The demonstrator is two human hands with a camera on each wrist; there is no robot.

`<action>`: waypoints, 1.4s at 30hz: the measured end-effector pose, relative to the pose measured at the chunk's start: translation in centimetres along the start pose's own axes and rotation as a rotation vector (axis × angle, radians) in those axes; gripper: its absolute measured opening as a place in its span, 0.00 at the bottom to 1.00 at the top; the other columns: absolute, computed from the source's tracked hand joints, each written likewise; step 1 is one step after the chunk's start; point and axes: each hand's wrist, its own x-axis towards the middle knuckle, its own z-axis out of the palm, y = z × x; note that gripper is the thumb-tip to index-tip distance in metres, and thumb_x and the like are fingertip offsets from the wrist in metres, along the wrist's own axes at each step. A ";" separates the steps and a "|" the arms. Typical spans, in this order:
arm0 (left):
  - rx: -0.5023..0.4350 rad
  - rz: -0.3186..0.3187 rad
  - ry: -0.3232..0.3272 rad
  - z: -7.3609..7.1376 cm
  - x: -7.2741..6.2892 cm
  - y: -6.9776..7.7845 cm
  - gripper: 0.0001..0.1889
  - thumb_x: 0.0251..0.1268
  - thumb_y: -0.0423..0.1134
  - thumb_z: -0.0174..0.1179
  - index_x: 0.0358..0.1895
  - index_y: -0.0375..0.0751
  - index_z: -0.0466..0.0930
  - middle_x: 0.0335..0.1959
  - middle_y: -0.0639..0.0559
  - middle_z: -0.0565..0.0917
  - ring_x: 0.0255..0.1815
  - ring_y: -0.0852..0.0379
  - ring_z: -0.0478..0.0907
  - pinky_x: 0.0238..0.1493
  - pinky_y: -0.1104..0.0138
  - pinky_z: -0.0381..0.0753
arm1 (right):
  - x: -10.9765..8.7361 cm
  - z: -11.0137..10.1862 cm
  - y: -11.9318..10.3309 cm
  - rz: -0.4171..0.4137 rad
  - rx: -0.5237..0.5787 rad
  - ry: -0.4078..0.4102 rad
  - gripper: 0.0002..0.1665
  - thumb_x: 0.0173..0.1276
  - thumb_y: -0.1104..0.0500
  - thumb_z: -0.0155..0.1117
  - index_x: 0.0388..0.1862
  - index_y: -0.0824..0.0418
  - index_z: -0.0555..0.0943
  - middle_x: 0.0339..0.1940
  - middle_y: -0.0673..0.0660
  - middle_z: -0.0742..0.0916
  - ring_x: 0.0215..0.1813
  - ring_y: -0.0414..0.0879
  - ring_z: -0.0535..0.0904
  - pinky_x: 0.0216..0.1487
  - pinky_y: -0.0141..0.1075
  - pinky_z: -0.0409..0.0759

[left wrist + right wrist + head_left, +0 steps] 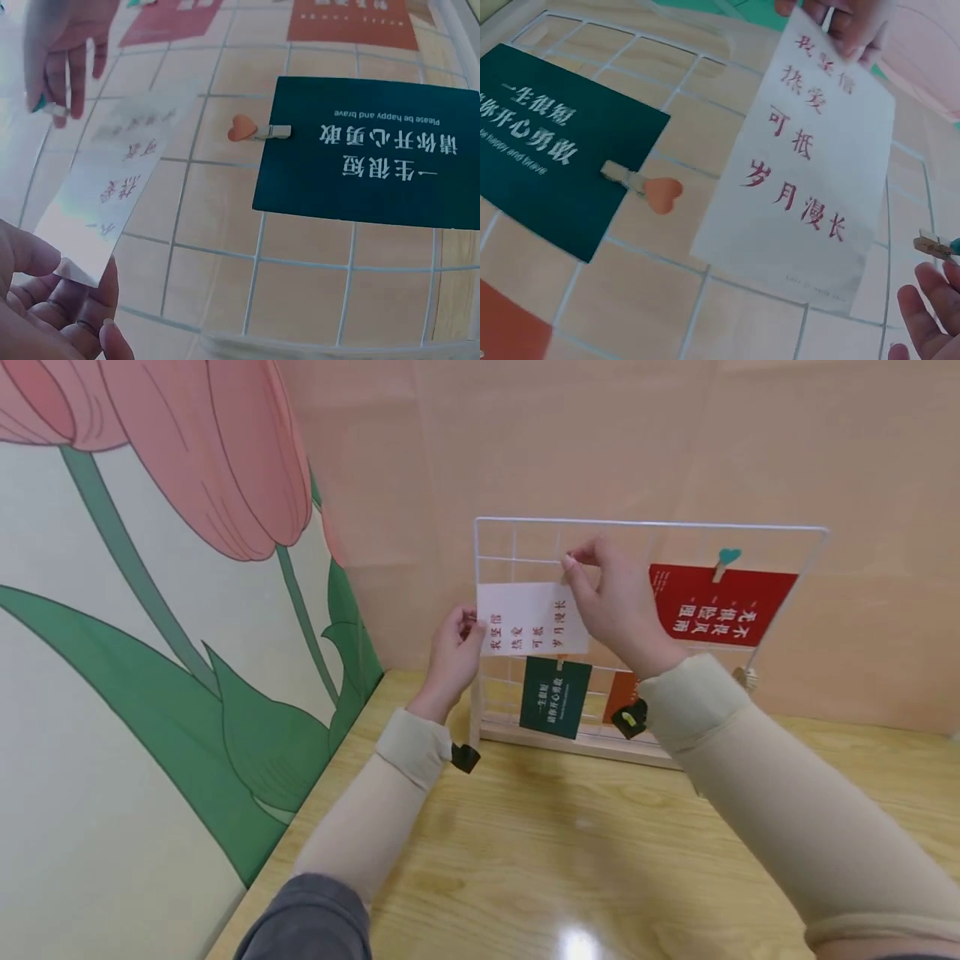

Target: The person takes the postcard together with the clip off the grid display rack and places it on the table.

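A white card [532,620] with dark red Chinese writing stands before the upper left of a white wire grid [652,522]. My left hand [453,647] pinches its left end between thumb and fingers; the same card [120,180] slants away in the left wrist view. At the card's upper right corner is my right hand [618,597], which holds a small wooden clothespin [934,245] with a teal end. Below the white card, a dark green card [555,697] hangs from the grid by a clothespin with an orange heart [241,128].
A red card [723,604] hangs at the grid's right under a teal heart clothespin [726,562]. An orange card [619,692] shows partly behind my right wrist. The grid's wooden base [577,745] stands on a wood-grain table [525,860], beside a tulip-printed panel [187,610].
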 end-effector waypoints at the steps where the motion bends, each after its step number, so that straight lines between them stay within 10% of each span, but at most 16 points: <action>1: 0.000 -0.003 -0.002 -0.1 -0.2 0.1 0.11 0.80 0.33 0.52 0.58 0.33 0.75 0.45 0.45 0.80 0.42 0.54 0.74 0.43 0.67 0.76 | -0.2 0.0 0.2 -0.006 0.000 -0.001 0.26 0.81 0.42 0.53 0.64 0.59 0.75 0.70 0.56 0.79 0.55 0.54 0.81 0.52 0.45 0.84; 4: 0.001 -0.002 0.003 -0.4 -0.8 0.3 0.11 0.81 0.32 0.51 0.58 0.32 0.75 0.45 0.43 0.81 0.42 0.54 0.74 0.42 0.67 0.76 | -1.0 0.1 0.7 -0.022 -0.013 -0.007 0.24 0.81 0.43 0.53 0.61 0.59 0.75 0.68 0.57 0.81 0.42 0.57 0.81 0.40 0.43 0.85; 10: 0.000 0.051 0.027 -1.1 -1.6 0.8 0.11 0.81 0.31 0.51 0.58 0.30 0.75 0.46 0.41 0.80 0.41 0.53 0.75 0.41 0.68 0.75 | -2.6 -0.2 1.6 -0.021 -0.025 -0.021 0.22 0.81 0.47 0.57 0.61 0.62 0.76 0.68 0.60 0.81 0.48 0.58 0.83 0.44 0.48 0.86; 16: -0.010 0.079 0.016 -1.5 -2.4 0.8 0.13 0.80 0.30 0.51 0.60 0.30 0.75 0.44 0.42 0.79 0.40 0.55 0.73 0.40 0.69 0.74 | -4.3 -0.2 2.9 -0.024 -0.042 -0.073 0.20 0.81 0.50 0.58 0.59 0.62 0.77 0.65 0.63 0.82 0.25 0.55 0.73 0.27 0.39 0.77; 23: 0.014 0.076 0.022 -2.0 -3.5 0.2 0.15 0.79 0.31 0.54 0.62 0.30 0.78 0.43 0.42 0.80 0.38 0.55 0.74 0.37 0.69 0.75 | -6.6 0.1 4.1 -0.029 -0.055 -0.142 0.21 0.80 0.50 0.59 0.59 0.66 0.77 0.56 0.65 0.85 0.27 0.55 0.75 0.27 0.40 0.79; 42: 0.163 -0.075 -0.315 -1.7 -7.1 -2.5 0.13 0.80 0.36 0.55 0.58 0.35 0.82 0.47 0.44 0.84 0.40 0.52 0.82 0.44 0.63 0.83 | -12.7 1.2 7.2 -0.007 -0.122 -0.349 0.16 0.79 0.52 0.63 0.51 0.65 0.81 0.42 0.60 0.89 0.31 0.47 0.80 0.31 0.41 0.84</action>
